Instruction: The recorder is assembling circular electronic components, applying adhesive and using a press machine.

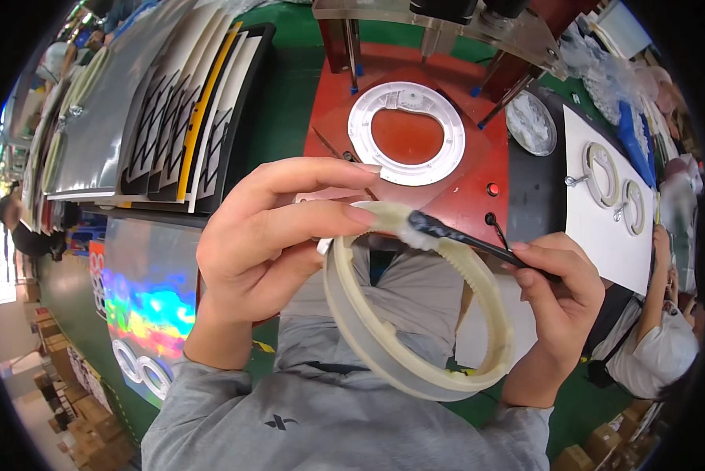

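My left hand (pixel 270 228) pinches the upper left rim of a cream plastic ring (pixel 343 302) between thumb and fingers. The ring hangs tilted in front of my lap; small teeth line part of its inner side. In my right hand (pixel 560 294) is a slim black stick-like tool (pixel 478 242), perhaps a brush, gripped near its rear end. White paste coats its front end, which touches the ring's upper part. More white paste (pixel 417 235) sits on the ring there. Beyond my hands a white round plastic frame (pixel 449 125) lies on the red base plate (pixel 478 169).
A press (pixel 439 35) stands over the red plate, with a red button (pixel 492 189) on the plate's right. At right are a dish of white paste (pixel 531 125) and white board (pixel 611 228) bearing rings. Upright sheets (pixel 156 102) fill a rack at left. People sit farther right.
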The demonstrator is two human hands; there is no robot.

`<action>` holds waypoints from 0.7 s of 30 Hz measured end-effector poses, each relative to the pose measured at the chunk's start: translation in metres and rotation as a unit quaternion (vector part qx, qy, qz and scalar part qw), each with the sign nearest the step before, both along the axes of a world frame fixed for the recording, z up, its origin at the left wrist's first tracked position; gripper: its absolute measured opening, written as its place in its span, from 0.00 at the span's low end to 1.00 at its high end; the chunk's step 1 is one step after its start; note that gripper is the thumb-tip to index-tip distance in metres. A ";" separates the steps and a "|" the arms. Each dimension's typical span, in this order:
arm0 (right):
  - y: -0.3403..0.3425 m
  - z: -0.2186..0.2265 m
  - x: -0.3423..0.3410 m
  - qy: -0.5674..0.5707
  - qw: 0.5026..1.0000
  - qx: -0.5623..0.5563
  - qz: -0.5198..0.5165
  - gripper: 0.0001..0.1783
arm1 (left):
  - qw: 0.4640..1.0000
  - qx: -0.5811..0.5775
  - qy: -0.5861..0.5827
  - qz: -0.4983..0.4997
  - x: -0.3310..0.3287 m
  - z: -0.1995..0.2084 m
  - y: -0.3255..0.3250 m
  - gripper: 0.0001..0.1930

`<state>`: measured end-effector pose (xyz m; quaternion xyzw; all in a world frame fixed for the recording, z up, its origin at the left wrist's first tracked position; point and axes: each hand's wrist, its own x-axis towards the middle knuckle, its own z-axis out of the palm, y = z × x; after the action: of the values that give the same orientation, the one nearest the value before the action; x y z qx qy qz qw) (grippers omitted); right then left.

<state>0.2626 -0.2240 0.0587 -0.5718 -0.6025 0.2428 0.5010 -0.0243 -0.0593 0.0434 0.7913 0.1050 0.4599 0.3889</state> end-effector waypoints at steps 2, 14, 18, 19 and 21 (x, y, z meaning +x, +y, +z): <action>0.010 0.002 -0.008 -0.024 1.000 0.007 0.002 0.17 | 0.999 -0.036 -0.020 -0.003 -0.001 -0.002 -0.001 0.16; -0.004 0.062 -0.021 -0.378 0.926 0.006 -0.009 0.16 | 0.991 0.112 0.052 -0.042 -0.014 0.013 0.007 0.13; -0.013 0.092 -0.019 -0.439 0.891 -0.098 0.062 0.14 | 0.969 0.204 0.127 -0.055 -0.005 0.026 -0.001 0.14; -0.014 0.105 -0.029 -0.485 0.862 -0.140 0.054 0.14 | 0.960 0.217 0.164 -0.071 -0.002 0.028 -0.003 0.14; -0.019 0.105 -0.021 -0.448 0.875 -0.159 0.087 0.13 | 0.944 0.246 0.171 -0.135 0.008 0.028 -0.005 0.15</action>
<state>0.2419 -0.2426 0.1638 -0.6364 -0.7633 0.0957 0.0564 -0.0161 -0.0643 0.0709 0.9359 -0.0543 0.2723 0.2167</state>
